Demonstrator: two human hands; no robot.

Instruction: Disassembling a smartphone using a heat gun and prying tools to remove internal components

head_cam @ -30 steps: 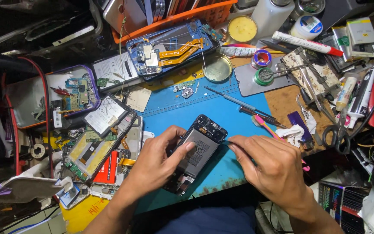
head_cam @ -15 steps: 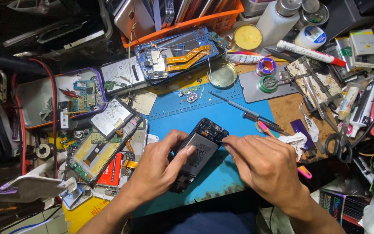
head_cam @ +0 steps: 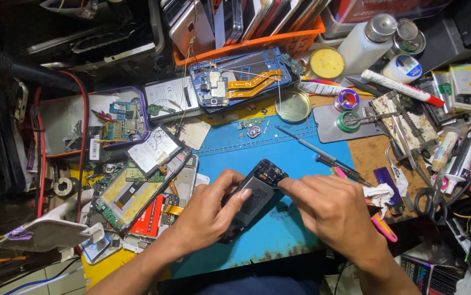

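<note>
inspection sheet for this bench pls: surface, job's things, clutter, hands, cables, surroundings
Surface: blue mat, worn along its near edge.
Job's things: dark phone, back open, tilted up off the mat.
Clutter: opened blue phone, screwdrivers, round tin, white bottle, scissors, loose circuit boards.
Hands: left hand grips the phone; right hand has fingertips at its top end.
Cables: red cable at the left.
Surroundings: orange tray of phones behind.

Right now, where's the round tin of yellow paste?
In the head view the tin sits at the bench's far right of centre, between the opened blue phone and the white bottle.
</note>
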